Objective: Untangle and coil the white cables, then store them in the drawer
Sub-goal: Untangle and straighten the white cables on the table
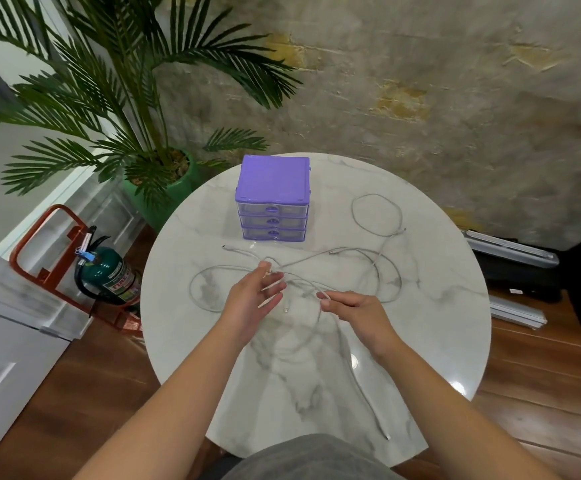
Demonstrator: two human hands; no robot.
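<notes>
Over the round marble surface [420, 341] the left hand [251, 299] pinches the knot of the white cables [379, 251], other fingers spread; the right hand [354, 311] pinches a strand beside it. Nothing looks coiled yet, and the purple drawer unit [271, 202] behind stays closed. Which cable crosses which is hard to trace.

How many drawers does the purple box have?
3. The drawers are stacked in the purple box on the table: top, middle, bottom. All are closed.
</notes>
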